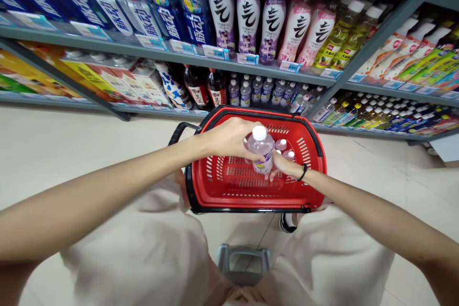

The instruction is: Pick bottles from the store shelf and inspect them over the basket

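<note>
A small clear bottle (261, 149) with a white cap stands nearly upright over the red shopping basket (222, 197). My left hand (234, 137) is closed around it from the left, thumb across its front. My right hand (283, 163), with a black band at the wrist, closes on the bottle's lower right side; some of its fingers are hidden behind the bottle. Several similar white-capped bottles (289, 155) lie in the basket just beyond my right hand. Part of another one shows beneath my left hand.
The drinks shelf (229, 60) runs across the front, with blue-labelled bottles (195, 9) above and small white-capped bottles (245, 93) below. The basket's black handle (181, 130) sticks out left. A grey stool (244, 263) is under me, between my legs.
</note>
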A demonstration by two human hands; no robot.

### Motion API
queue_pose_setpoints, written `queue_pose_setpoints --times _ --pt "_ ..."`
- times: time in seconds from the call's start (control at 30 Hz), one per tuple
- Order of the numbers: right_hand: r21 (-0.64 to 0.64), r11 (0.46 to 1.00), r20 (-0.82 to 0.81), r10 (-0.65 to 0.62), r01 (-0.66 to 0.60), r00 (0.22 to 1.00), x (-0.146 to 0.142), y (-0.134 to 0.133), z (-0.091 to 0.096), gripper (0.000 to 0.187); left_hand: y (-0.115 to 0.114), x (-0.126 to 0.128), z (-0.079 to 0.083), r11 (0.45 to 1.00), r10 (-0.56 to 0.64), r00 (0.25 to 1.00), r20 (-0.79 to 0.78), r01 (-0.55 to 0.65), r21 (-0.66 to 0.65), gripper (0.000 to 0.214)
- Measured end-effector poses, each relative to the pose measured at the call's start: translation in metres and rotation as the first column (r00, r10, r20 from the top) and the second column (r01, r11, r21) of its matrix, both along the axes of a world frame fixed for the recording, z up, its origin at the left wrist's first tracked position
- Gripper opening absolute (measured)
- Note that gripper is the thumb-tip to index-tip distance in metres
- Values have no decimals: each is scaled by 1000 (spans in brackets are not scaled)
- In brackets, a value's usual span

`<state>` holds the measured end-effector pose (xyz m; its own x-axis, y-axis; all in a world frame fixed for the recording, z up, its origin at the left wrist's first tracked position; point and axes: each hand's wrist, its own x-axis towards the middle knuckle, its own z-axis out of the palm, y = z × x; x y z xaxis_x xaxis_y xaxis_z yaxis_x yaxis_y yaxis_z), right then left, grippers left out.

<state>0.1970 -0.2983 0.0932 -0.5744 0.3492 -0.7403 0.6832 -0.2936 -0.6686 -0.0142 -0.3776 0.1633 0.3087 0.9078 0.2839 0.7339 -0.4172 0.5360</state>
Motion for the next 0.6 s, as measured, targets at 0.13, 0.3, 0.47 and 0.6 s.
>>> queue_pose_setpoints --times 0.13,0.3,0.47,0.6 --pt "-4 1000 11 -4 4 1000 -1 -1 3 73 0 0 1 999 -5 1000 3 5 -37 54" --pt "-8 1000 7 1 -1 1000 -1 -2 4 77 0 0 2 999 3 1000 -1 -3 -41 53" --pt "-2 1000 -22 13 -13 1000 1 -2 1 79 1 0 2 1000 6 1000 -4 -6 -25 50" --pt "1 1000 -25 18 -18 1000 1 -2 3 77 2 0 0 1000 4 1000 -1 -4 -20 51"
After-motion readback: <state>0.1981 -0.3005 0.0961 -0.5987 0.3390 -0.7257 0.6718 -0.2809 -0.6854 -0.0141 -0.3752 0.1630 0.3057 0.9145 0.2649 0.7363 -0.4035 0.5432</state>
